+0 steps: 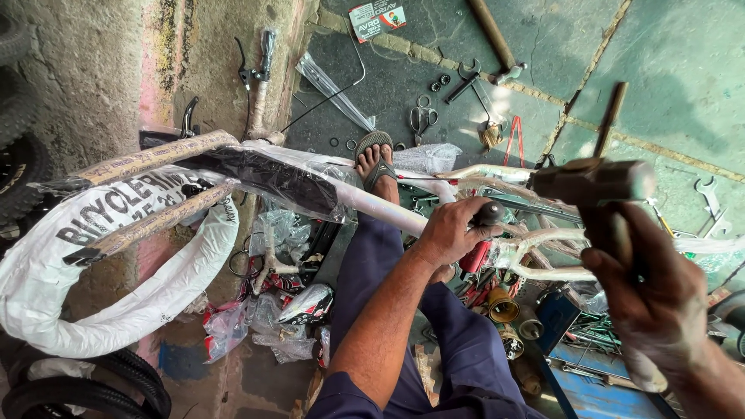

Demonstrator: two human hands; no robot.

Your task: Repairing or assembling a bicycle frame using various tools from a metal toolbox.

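Observation:
My left hand (448, 231) grips a black-tipped part on the plastic-wrapped white bicycle frame (365, 198) that lies across my lap. My right hand (648, 291) holds a hammer (596, 182) raised up close to the camera, its metal head blurred, above the frame's right end. A wheel wrapped in white printed paper (93, 256) hangs at the frame's left end, between paper-wrapped fork legs (147, 159). My foot in a sandal (375, 159) rests on the floor beyond the frame.
Tools lie scattered on the green floor: scissors (421, 119), spanners (462, 81), a wrench (710, 194), washers, a long handle (489, 31). Black tyres (93, 388) lie at the lower left. A blue toolbox (590, 380) with parts stands at the lower right. A rough wall (85, 70) rises on the left.

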